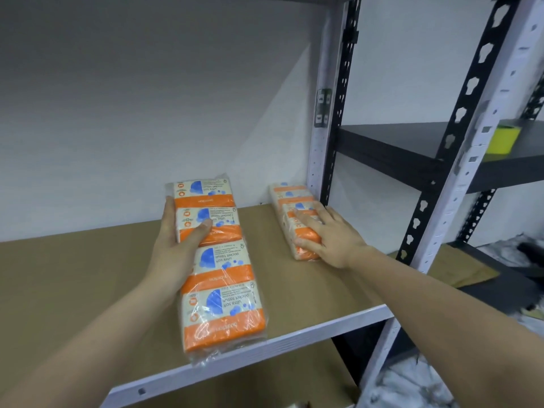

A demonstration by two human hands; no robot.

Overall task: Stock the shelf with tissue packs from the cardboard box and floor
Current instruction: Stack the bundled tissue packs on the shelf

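Note:
A long orange-and-white tissue pack (223,278) wrapped in clear plastic lies lengthwise on the brown shelf board (73,284), its near end at the shelf's front edge. My left hand (179,240) grips its left side, thumb curled over the top. A second tissue pack (291,198) lies at the right end of the shelf, beside the white upright. My right hand (326,234) rests on top of this pack with straight fingers, pressing its near end.
A white shelf post (321,148) and a black perforated post (338,113) stand at the right. The neighbouring black shelf (412,142) carries a yellow object (502,141). The white wall backs the shelf. Crumpled plastic lies low at right.

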